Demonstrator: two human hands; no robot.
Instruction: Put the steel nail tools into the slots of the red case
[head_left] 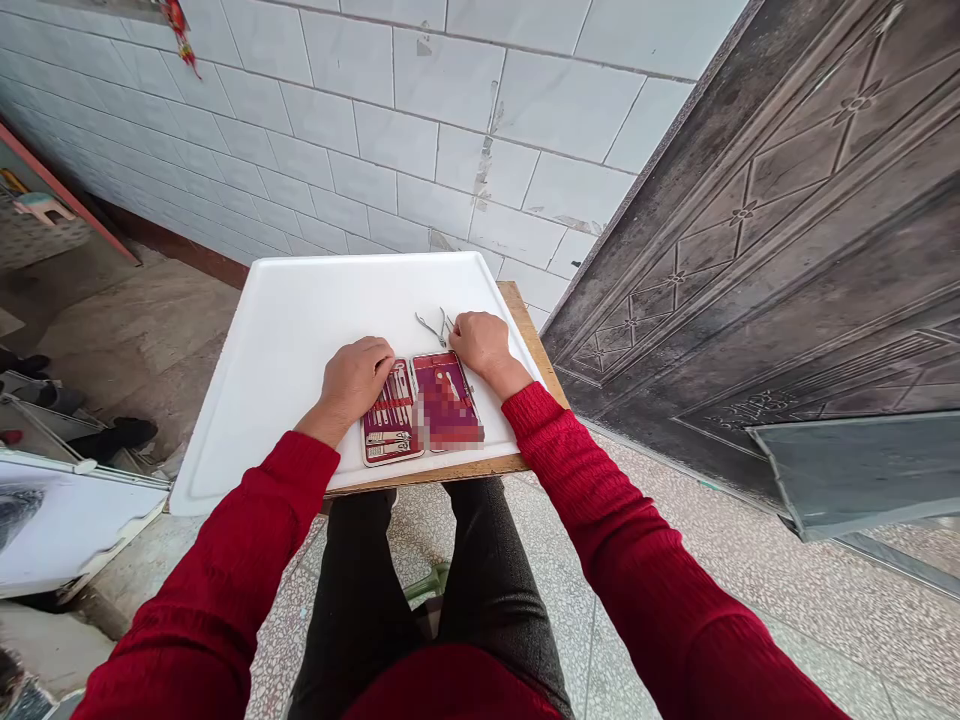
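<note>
An open manicure case (365, 437) with a red lining lies near the front of the white tabletop (300, 300). Several slim metal tools and nail clippers (388, 442) sit in its left half; part of the right half is pixelated. My left hand (358, 378) is curled at the upper left edge of the case, its fingertips hidden. Beyond the right half, my right hand (481, 342) rests closed on the tabletop. Just left of its fingers lie metal nippers (433, 328) with spread handles. Whether those fingers grip anything is too small to make out.
The white top sits on a wooden board (534, 335). A tiled wall (450, 100) rises behind it, and a dark patterned door (750, 230) stands at the right. A white rack (45, 430) with dark items is on the left floor.
</note>
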